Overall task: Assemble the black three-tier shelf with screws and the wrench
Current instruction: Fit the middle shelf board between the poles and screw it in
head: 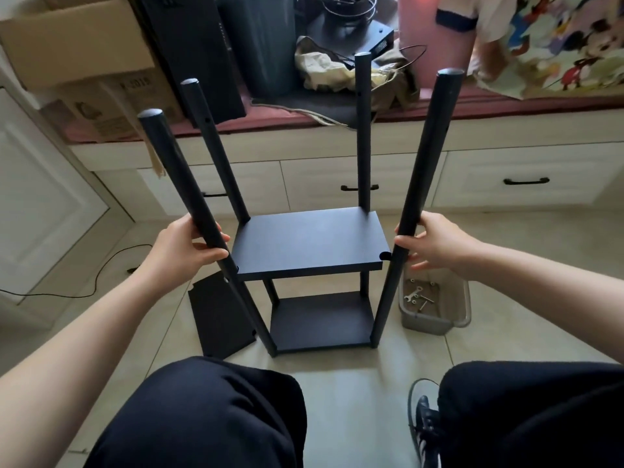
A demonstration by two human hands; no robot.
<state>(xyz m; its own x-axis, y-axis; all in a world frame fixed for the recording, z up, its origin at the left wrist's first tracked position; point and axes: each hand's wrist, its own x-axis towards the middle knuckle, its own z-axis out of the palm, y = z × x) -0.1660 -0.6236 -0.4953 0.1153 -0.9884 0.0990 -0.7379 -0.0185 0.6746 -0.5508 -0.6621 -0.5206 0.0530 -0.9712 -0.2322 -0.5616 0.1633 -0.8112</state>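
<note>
— Status of the shelf (309,282), please.

— It stands on the floor at the centre of the frame. Four black poles rise from it. Two boards are in place: the middle board (309,243) and the lower board (322,320). By my judgement that is two tiers of three. A third board (219,319) lies flat on the floor at lower left of the shelf, not yet fitted.

— And the hands?

— The left hand (189,246) is wrapped round the near-left pole (189,204), fingers curled about it. The right hand (435,243) holds the near-right pole (418,197), thumb in front of it, while the fingers behind look fairly straight.

— Anything loose?

— The near-right corner notch of the middle board shows a gap to its pole, and the near poles splay outward. I judge that the joints there need screws or tightening.

— Hardware?

— A grey tray (435,304) sits on the floor at right of the shelf, holding a small wrench (410,295) and some screws.

— What can you not confirm?

— Whether any screws are seated; the joints are too dark to tell. The screws in the tray are too small to count. The person's legs hide the floor at the bottom of the frame.
</note>
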